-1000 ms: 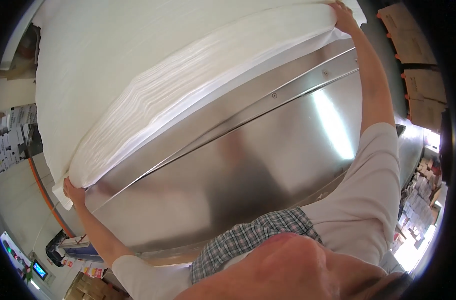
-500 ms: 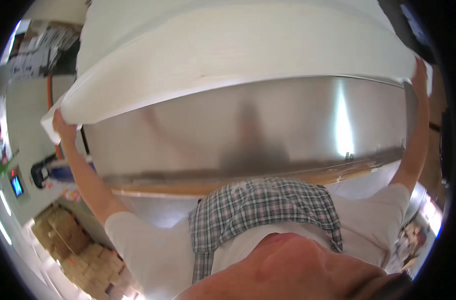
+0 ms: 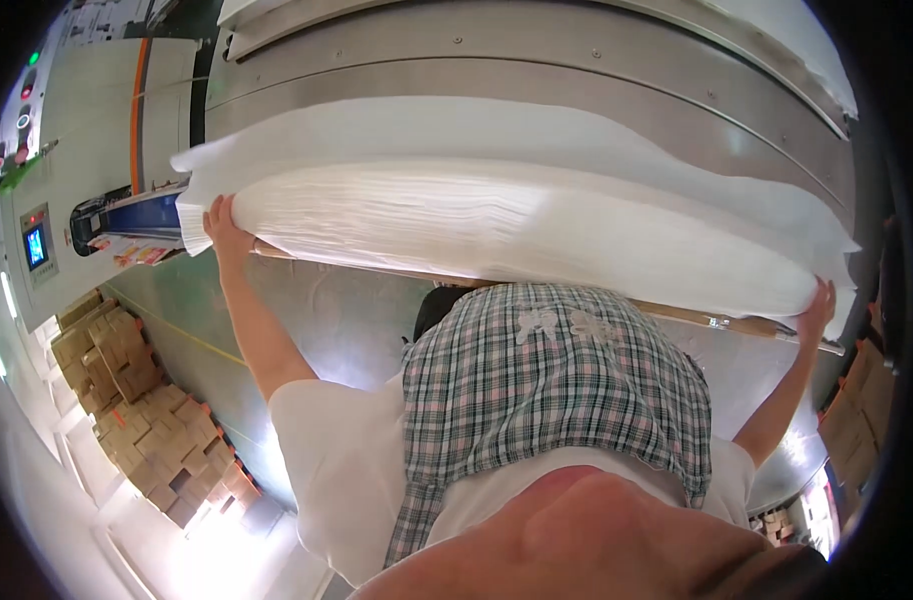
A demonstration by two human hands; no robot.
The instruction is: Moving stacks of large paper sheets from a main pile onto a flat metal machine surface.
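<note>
A wide stack of thin white sheets [image 3: 477,215] spans the front edge of a steel machine bed, close to my waist. Its near side shows many fine layered edges and bulges upward in the middle. My left hand [image 3: 230,232] grips the stack's left end, thumb and fingers around the edge. At the opposite end my right hand [image 3: 819,310] is closed on the right corner. Behind the bulge, a loose white top sheet [image 3: 407,125] lies spread with a wavy far edge. The sheets hide the bed beneath them.
Steel machine panels [image 3: 537,50] with screws rise behind the sheets. At the left stand a pale cabinet with a small lit screen [image 3: 36,246] and a blue tray [image 3: 147,216]. Brown cartons [image 3: 167,450] are piled at lower left; more cardboard [image 3: 857,400] stands at right.
Both hands have come down and closer to my body, bringing the white sheets from a raised position onto the front of the bed. The steel panels behind are now uncovered.
</note>
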